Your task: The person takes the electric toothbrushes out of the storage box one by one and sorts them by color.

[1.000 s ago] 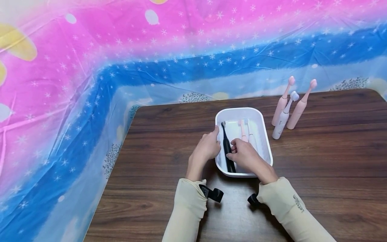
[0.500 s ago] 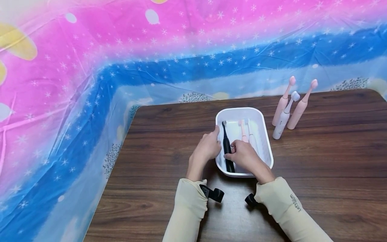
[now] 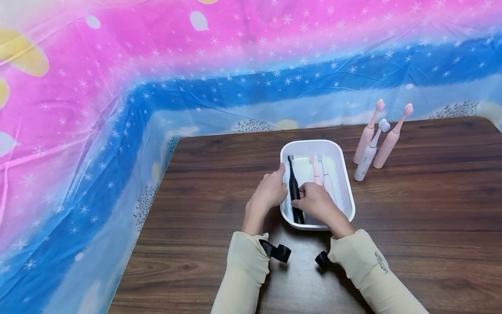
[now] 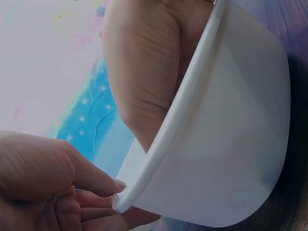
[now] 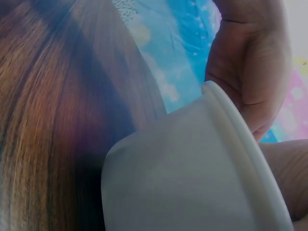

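A brown table point(image 3: 204, 192) is backed by a pink and blue cloth point(image 3: 235, 48). At the left, the left hand point(image 3: 267, 190) is set against a white tub point(image 3: 347, 187), whose rim is gripped between thumb and fingers. Inside the tub, along its left side, a black toothbrush point(image 3: 293, 183) is laid lengthwise, its head pointed at the far end. Its handle is held by the right hand point(image 3: 317, 202), with the thumb placed across it and the fingers curled at its right; the fingertips are partly hidden. Beyond that hand, a pink toothbrush point(image 3: 315, 171) and a white toothbrush point(image 3: 326, 171) are laid side by side in the tub, partly covered. Right of the tub, three more are stood upright close together: a pink upright brush point(image 3: 363, 144), a white upright brush point(image 3: 365, 162) placed nearer, and a second pink upright brush point(image 3: 387, 148).
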Motion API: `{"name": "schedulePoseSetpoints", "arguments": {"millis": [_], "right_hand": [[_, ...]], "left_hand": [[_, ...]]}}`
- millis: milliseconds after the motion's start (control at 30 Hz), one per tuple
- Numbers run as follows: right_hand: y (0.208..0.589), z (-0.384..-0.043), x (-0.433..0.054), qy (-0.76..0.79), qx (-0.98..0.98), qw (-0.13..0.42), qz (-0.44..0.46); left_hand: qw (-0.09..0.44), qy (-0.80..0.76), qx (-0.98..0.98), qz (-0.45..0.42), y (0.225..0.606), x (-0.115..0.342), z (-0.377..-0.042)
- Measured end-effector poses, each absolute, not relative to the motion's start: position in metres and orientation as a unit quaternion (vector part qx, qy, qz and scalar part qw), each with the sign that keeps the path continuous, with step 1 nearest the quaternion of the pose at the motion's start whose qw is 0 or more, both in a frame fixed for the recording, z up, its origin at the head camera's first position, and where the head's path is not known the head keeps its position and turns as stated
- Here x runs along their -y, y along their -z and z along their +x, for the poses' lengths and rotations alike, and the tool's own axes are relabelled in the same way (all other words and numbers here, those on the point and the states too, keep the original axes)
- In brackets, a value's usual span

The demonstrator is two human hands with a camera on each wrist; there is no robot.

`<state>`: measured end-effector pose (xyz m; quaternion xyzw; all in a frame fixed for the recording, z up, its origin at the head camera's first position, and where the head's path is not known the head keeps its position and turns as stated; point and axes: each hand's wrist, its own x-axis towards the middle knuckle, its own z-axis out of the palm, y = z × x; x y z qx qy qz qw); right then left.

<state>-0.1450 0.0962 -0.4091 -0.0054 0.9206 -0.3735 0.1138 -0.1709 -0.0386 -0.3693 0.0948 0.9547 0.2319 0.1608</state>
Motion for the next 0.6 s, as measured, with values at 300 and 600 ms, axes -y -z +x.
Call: {"name": "schedulePoseSetpoints", "arguments": {"millis": [300,600], "right_hand": [[0.4092,-0.1463,-0.0980,0.421,-0.899,0.121,-0.004],[0.4081,-0.1437,-0.1002,0.452,-0.885,0.116,0.004]], "left_hand": [[0.160,-0.236,-0.954,0.097,0.3676,0.0391,-0.1704],[0.157,-0.239,-0.953,0.101,0.3689,0.0393,-0.1699]]}}
